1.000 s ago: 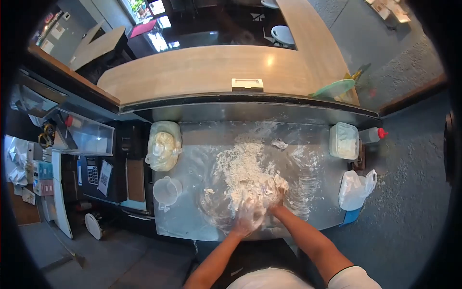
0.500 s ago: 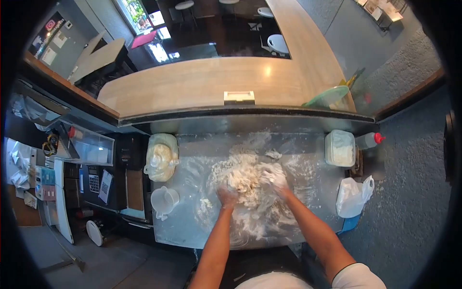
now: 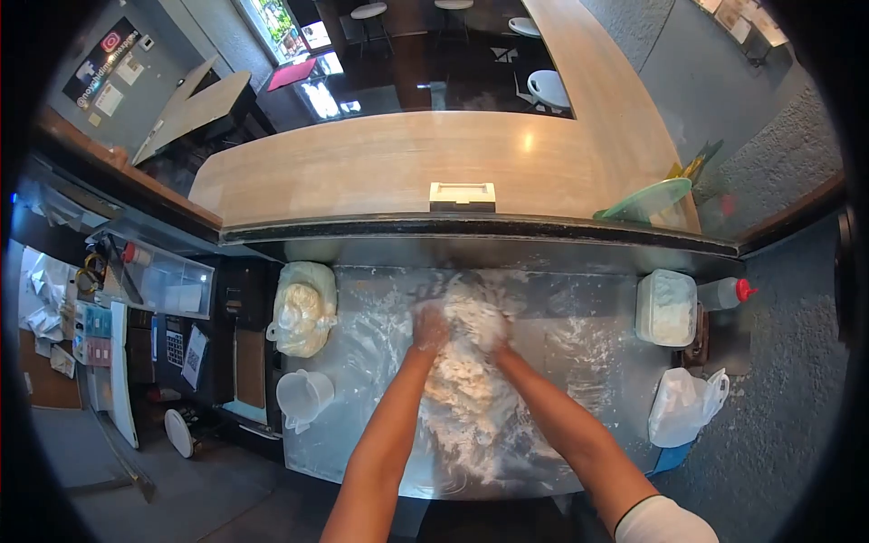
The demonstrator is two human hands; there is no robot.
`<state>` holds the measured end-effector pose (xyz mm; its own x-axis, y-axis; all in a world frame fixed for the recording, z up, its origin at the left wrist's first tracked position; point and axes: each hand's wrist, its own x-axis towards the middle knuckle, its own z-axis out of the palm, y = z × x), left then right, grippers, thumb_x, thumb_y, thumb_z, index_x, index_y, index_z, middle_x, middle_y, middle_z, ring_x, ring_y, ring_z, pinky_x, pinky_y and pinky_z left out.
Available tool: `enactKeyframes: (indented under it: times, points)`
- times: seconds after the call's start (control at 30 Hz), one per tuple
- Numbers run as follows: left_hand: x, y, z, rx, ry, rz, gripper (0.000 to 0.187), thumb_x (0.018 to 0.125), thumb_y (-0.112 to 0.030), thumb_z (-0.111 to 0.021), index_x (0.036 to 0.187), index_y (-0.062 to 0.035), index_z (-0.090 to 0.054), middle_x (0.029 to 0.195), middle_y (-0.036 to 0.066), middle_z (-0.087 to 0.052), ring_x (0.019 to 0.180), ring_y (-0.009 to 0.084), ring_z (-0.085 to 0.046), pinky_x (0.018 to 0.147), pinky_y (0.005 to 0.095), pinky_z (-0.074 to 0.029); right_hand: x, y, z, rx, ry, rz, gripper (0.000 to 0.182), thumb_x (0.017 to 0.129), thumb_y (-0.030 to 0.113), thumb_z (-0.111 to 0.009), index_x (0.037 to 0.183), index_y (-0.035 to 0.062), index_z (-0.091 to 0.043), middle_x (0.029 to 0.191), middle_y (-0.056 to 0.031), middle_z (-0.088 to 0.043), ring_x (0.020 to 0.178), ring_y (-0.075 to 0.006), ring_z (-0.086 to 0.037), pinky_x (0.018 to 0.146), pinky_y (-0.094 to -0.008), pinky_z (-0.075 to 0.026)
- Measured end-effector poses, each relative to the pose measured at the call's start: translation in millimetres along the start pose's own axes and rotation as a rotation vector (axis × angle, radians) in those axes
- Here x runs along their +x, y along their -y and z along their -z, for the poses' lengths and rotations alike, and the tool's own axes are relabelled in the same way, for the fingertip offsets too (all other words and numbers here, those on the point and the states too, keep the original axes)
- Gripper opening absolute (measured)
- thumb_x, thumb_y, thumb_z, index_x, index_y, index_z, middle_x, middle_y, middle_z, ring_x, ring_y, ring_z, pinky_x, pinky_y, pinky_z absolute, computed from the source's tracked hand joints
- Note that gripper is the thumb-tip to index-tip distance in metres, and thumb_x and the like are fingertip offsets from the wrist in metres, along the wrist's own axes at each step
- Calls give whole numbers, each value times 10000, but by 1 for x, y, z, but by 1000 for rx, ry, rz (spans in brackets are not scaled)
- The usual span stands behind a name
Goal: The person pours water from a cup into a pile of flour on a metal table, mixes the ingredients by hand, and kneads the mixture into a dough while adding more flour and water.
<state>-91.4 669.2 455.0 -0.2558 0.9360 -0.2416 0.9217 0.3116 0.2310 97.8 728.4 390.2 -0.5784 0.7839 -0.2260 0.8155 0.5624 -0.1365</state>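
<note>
A heap of crumbly, floury dough [image 3: 460, 385] lies on the metal worktop [image 3: 348, 443], with loose flour spread around it. My left hand [image 3: 431, 329] is at the far left side of the heap, its fingers smeared by motion. Opposite it, my right hand [image 3: 494, 335], white with flour, touches the heap's far right side. Its fingers are blurred and partly buried in flour, so their grip does not show.
On the left stand a bag of pale flour [image 3: 303, 312] and a clear plastic jug [image 3: 305, 398]. A tub of white powder [image 3: 668, 309], a red-capped squeeze bottle [image 3: 724, 293] and a white plastic bag [image 3: 685, 407] are on the right. A glass-fronted counter [image 3: 380, 163] borders the far side.
Both hands have moved away from me to the heap's far side and closer together. Dough and flour now stretch in a longer strip toward me. The camera view has shifted slightly.
</note>
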Motion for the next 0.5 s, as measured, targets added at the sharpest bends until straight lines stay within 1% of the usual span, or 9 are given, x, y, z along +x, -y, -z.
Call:
enactKeyframes:
  times: [0.07, 0.13, 0.17, 0.2, 0.27, 0.37, 0.43, 0.47, 0.5]
  points:
    - [-9, -8, 5, 58, 28, -64, 593, 908, -367, -572, 1382, -13, -539, 1546, 187, -400, 1440, 319, -356, 1204, 508, -220, 6, 21, 69, 1390, -152, 205, 481, 945, 413, -585, 1255, 52, -659, 1270, -36, -649, 1225, -236, -549, 1041, -395, -442]
    - [-53, -38, 53, 115, 342, 2, 630, 924, -363, -545, 1430, 8, -492, 1548, 192, -400, 1479, 326, -292, 1205, 538, -199, -42, 34, 118, 1688, -27, 83, 432, 953, 366, -585, 1254, 67, -661, 1314, -33, -629, 1251, -251, -535, 1061, -406, -428]
    - [-87, -54, 60, 194, 129, -19, 656, 922, -383, -546, 1449, 2, -475, 1544, 193, -405, 1468, 346, -306, 1202, 549, -200, -67, 36, 133, 1970, 103, -68, 386, 960, 320, -585, 1254, 82, -664, 1357, -30, -608, 1277, -266, -521, 1081, -418, -413]
    - [-127, -69, 62, 275, -88, -43, 682, 921, -403, -547, 1467, -4, -458, 1540, 194, -411, 1458, 365, -321, 1199, 560, -200, -90, 34, 138, 1966, 110, -73, 386, 960, 320, -585, 1254, 82, -664, 1357, -30, -608, 1277, -266, -521, 1081, -418, -413]
    - [-174, -101, 64, -14, -131, 48, 674, 915, -400, -573, 1455, -10, -475, 1543, 203, -402, 1450, 395, -320, 1196, 582, -193, -118, 21, 149, 349, -377, 498, 463, 983, 398, -524, 1336, 111, -612, 1407, -62, -570, 1301, -285, -498, 1103, -424, -392]
    - [-235, -123, 41, -116, -257, 134, 638, 890, -353, -618, 1423, -19, -512, 1503, 216, -441, 1428, 407, -343, 1190, 586, -210, -178, 36, 111, 876, -205, 132, 460, 976, 437, -485, 1278, 125, -637, 1321, -63, -608, 1221, -283, -542, 1041, -427, -431]
    - [-245, -122, 37, -55, 345, -51, 670, 835, -350, -688, 1396, -23, -525, 1507, 226, -421, 1418, 435, -340, 1178, 602, -231, -194, 43, 82, 1939, -83, -288, 467, 972, 463, -459, 1240, 134, -653, 1264, -63, -633, 1167, -282, -571, 1000, -429, -456]
    - [-249, -122, 37, -64, 352, -58, 670, 835, -350, -688, 1396, -23, -525, 1507, 226, -421, 1418, 435, -340, 1178, 602, -231, -195, 44, 75, 2272, -79, -435, 473, 969, 476, -446, 1221, 139, -661, 1236, -64, -646, 1140, -281, -585, 980, -430, -469]
    - [-252, -118, 37, -183, 74, -100, 697, 801, -372, -713, 1379, -26, -534, 1500, 228, -425, 1410, 453, -342, 1171, 613, -236, -191, 45, 68, 2470, -82, -535, 480, 967, 489, -433, 1202, 143, -669, 1207, -64, -658, 1113, -281, -600, 960, -431, -482]
